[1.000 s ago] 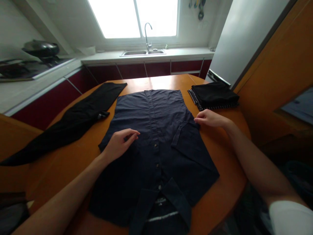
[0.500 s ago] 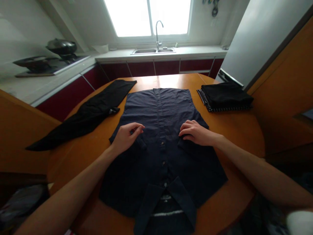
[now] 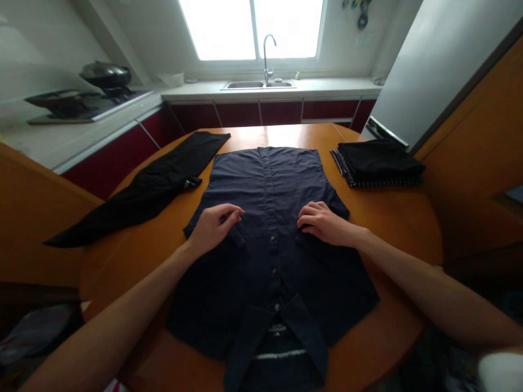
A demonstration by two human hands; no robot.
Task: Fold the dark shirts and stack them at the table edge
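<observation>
A dark navy button-up shirt [image 3: 249, 185] lies flat, front up, its collar [image 3: 300, 321] towards me and its hem at the far side. Both sleeves look folded in over the body, with a cuff edge [image 3: 237, 238] showing under my left hand. My left hand [image 3: 214, 224] rests on the shirt left of the button placket, thumb and fingertips brought together; whether cloth is between them is hidden. Right of the placket, my right hand [image 3: 322, 222] has its fingers curled down around dark shirt fabric near the other sleeve end.
On the wooden table [image 3: 392, 228], black trousers [image 3: 151, 188] lie along the left edge. A stack of folded black clothes [image 3: 378, 163] sits at the right. Beyond are a sink [image 3: 245, 85], a stove with a wok [image 3: 106, 75], and a fridge [image 3: 453, 60].
The view has shifted very slightly. Both hands and the shirt stay in almost the same place.
</observation>
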